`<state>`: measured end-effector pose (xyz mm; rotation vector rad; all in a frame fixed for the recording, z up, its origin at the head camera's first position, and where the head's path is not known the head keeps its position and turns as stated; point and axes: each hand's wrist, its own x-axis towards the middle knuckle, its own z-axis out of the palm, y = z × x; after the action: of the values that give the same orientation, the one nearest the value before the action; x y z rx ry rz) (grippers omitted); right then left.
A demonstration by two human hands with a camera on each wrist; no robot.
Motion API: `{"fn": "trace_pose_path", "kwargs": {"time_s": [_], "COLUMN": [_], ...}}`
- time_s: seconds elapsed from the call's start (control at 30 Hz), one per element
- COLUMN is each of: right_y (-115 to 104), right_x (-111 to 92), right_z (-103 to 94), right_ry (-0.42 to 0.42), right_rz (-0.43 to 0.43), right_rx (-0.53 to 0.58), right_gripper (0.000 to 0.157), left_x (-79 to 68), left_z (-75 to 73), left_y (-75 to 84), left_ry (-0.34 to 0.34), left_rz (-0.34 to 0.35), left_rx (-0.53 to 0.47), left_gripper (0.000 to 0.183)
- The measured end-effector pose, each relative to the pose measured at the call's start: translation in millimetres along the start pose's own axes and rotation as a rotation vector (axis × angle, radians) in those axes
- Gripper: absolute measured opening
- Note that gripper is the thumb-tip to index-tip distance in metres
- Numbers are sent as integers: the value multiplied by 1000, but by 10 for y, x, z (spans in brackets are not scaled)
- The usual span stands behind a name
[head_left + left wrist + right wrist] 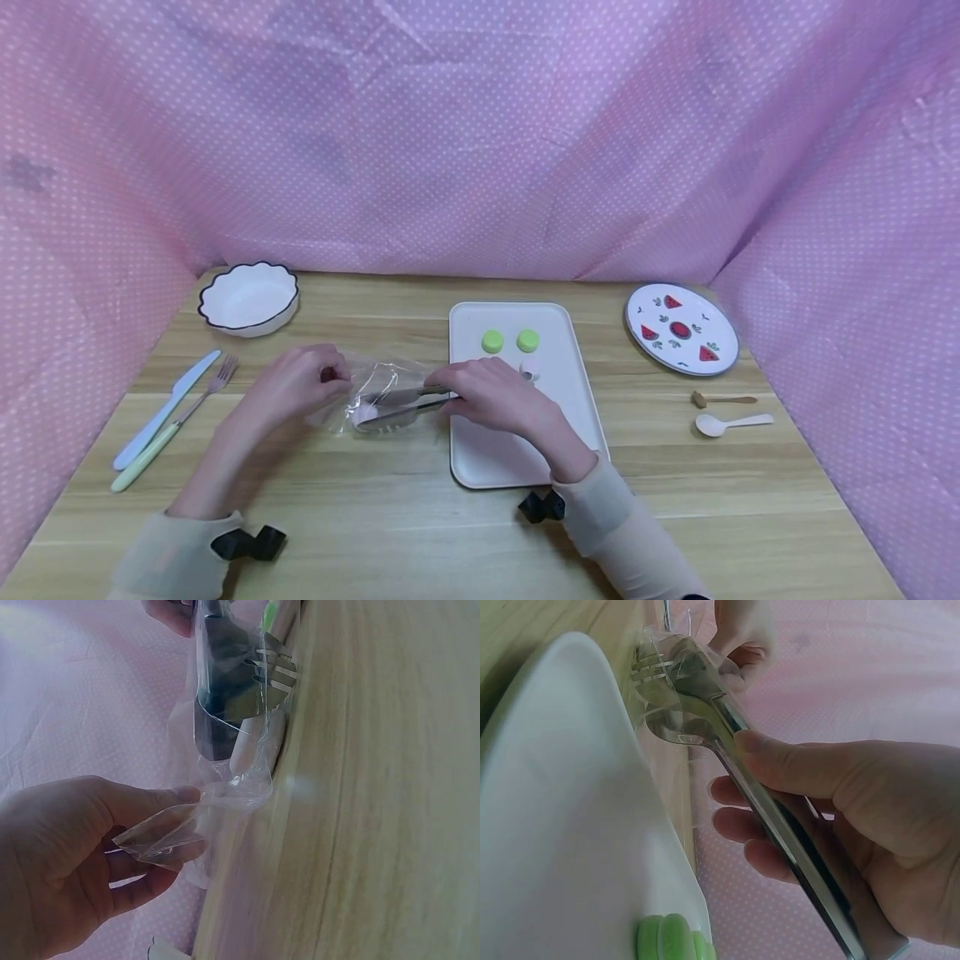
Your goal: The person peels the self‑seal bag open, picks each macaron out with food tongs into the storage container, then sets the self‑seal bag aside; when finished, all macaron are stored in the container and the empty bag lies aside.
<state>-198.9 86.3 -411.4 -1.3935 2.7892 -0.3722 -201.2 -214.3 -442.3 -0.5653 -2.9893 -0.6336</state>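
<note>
My left hand (303, 382) pinches the edge of a clear plastic bag (390, 375), seen closer in the left wrist view between thumb and fingers. With my right hand (495, 393) I grip metal tongs (769, 817) by their arms, thumb on one side and fingers on the other. The slotted tong heads reach inside the bag. A small pale piece (365, 414) is at the tong tips within the bag; its kind is blurred by the plastic. Two green macarons (492, 340) lie on the white tray (517, 454), partly under my right hand.
A scalloped white bowl (251, 300) stands at the back left, with a knife (167, 410) and fork (176, 425) before it. On the right are a watermelon-patterned plate (682, 329), a small wooden stick with a brown end (720, 400) and a white spoon (731, 425).
</note>
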Motion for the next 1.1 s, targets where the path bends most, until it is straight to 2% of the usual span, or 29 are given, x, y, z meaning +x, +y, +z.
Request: {"fn": "trace_pose_path", "kwargs": {"time_s": [0.53, 0.83, 1.1], "right_y": [8, 88, 141], "right_x": [-12, -66, -96], "right_z": [-18, -86, -111], "right_ry": [6, 13, 25], "right_rz": [7, 92, 136], "right_rx": [2, -10, 11], "right_gripper": [28, 33, 30], "left_x": [-6, -10, -4], "left_z": [-8, -16, -19], "left_y": [-11, -22, -22], "left_ry": [2, -6, 4], "left_rz": [4, -28, -46], "left_rx": [-8, 15, 48], "left_gripper": [10, 8, 7]}}
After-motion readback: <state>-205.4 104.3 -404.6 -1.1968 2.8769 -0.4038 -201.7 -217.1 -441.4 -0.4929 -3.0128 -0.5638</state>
